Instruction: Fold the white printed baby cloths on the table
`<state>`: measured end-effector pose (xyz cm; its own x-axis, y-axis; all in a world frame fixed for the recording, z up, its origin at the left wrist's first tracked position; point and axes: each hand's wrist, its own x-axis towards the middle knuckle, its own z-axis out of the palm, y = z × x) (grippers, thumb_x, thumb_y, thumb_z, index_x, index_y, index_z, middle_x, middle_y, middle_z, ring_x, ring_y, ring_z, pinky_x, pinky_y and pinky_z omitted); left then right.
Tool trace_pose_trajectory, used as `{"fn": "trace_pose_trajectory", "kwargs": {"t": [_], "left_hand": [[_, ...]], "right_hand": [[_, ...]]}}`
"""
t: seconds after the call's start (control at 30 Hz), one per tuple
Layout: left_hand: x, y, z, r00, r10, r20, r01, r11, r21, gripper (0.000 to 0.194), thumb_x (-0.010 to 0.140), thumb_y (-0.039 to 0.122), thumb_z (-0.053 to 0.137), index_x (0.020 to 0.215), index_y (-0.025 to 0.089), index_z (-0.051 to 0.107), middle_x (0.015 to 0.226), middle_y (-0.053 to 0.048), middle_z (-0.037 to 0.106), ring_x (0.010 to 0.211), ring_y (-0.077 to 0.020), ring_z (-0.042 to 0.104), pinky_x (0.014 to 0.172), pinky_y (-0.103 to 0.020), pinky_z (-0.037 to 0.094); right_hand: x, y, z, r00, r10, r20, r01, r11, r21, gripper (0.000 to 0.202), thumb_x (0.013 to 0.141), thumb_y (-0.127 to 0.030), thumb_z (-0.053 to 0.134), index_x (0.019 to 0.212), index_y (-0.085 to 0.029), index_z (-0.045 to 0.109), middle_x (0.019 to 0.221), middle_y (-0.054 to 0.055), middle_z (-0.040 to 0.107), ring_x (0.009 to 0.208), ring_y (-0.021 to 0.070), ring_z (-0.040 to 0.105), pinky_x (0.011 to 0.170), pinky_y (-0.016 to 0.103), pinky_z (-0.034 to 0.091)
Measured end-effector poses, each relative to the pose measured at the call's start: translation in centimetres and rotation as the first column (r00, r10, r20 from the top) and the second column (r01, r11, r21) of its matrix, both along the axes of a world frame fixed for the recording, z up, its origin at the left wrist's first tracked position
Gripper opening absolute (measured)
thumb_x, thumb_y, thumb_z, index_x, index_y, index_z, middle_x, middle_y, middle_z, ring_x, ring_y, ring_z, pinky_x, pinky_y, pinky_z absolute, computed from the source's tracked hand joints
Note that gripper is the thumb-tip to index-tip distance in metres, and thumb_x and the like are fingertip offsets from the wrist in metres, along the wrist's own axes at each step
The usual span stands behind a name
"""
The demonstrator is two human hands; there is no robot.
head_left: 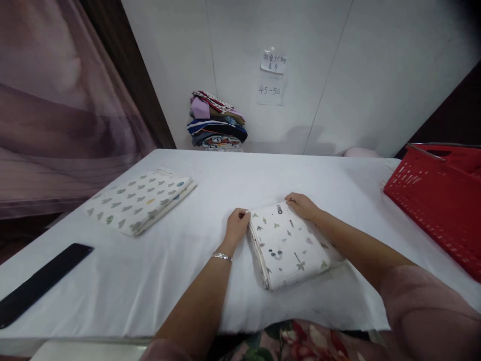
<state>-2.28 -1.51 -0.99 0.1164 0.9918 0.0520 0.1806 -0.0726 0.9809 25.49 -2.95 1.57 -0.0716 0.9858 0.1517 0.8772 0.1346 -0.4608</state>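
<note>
A folded white cloth (289, 245) printed with small grey-green plants and figures lies on the white-covered table in front of me. My left hand (237, 223) pinches its far left corner between thumb and fingers. At the far right corner, my right hand (300, 204) grips the cloth's edge with closed fingers. Several layers show along the cloth's left side. Farther left rests a second folded cloth (141, 200), white with grey cloud shapes, apart from both hands.
A red perforated basket (432, 200) stands at the table's right side. A long black flat object (41, 286) lies at the left front. Behind the table, a pile of folded fabrics (217, 123) is against the wall, beside paper notes (271, 90). A pink curtain (63, 100) hangs at left.
</note>
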Motion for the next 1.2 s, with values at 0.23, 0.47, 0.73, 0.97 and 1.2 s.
{"fn": "trace_pose_trajectory", "kwargs": {"t": [0.23,0.47,0.73,0.97,1.2], "left_hand": [[0.0,0.0,0.0,1.000,0.010,-0.003,-0.010,1.000,-0.009,0.015,0.070,0.031,0.058,0.075,0.017,0.062,0.076,-0.002,0.064,0.075,-0.0157,0.058,0.071,-0.028,0.045],[0.0,0.0,0.0,1.000,-0.004,-0.009,0.004,1.000,0.010,0.016,0.072,0.032,0.056,0.076,0.017,0.061,0.080,-0.003,0.065,0.076,-0.0156,0.058,0.072,-0.028,0.045],[-0.1,-0.2,0.2,0.999,-0.009,-0.044,0.010,1.000,0.014,0.016,0.073,0.032,0.056,0.076,0.018,0.060,0.080,-0.003,0.065,0.075,-0.0160,0.058,0.071,-0.029,0.045],[0.0,0.0,0.0,0.999,-0.010,-0.034,0.011,1.000,0.027,0.017,0.073,0.032,0.055,0.076,0.017,0.060,0.080,-0.003,0.064,0.076,-0.0162,0.058,0.072,-0.029,0.044],[-0.1,0.2,-0.2,0.999,-0.014,-0.038,0.015,1.000,0.027,0.021,0.073,0.036,0.056,0.079,0.016,0.060,0.079,-0.003,0.064,0.075,-0.0166,0.058,0.070,-0.029,0.044]], "right_hand": [[-0.4,-0.1,0.3,0.987,0.156,-0.031,-0.156,0.988,0.000,0.020,0.084,-0.028,0.049,0.094,-0.023,0.065,0.096,0.004,0.068,0.090,0.0196,0.060,0.082,0.033,0.045],[-2.1,0.3,0.0,0.977,0.159,-0.145,-0.161,0.987,-0.005,0.014,0.080,-0.024,0.052,0.088,-0.022,0.063,0.100,0.003,0.067,0.094,0.0186,0.060,0.085,0.032,0.045],[-3.0,0.5,-0.1,0.995,0.095,-0.026,-0.095,0.995,0.027,0.016,0.085,-0.024,0.045,0.082,-0.021,0.061,0.092,0.004,0.068,0.085,0.0189,0.060,0.077,0.030,0.043],[-3.7,0.4,0.4,0.973,0.230,-0.030,-0.230,0.973,0.004,0.016,0.084,-0.028,0.051,0.093,-0.022,0.063,0.093,0.003,0.067,0.087,0.0189,0.059,0.079,0.030,0.041],[-4.6,1.1,-0.5,0.983,0.181,-0.040,-0.180,0.983,0.026,0.012,0.083,-0.020,0.050,0.083,-0.019,0.061,0.089,0.004,0.067,0.084,0.0177,0.058,0.077,0.029,0.040]]}}
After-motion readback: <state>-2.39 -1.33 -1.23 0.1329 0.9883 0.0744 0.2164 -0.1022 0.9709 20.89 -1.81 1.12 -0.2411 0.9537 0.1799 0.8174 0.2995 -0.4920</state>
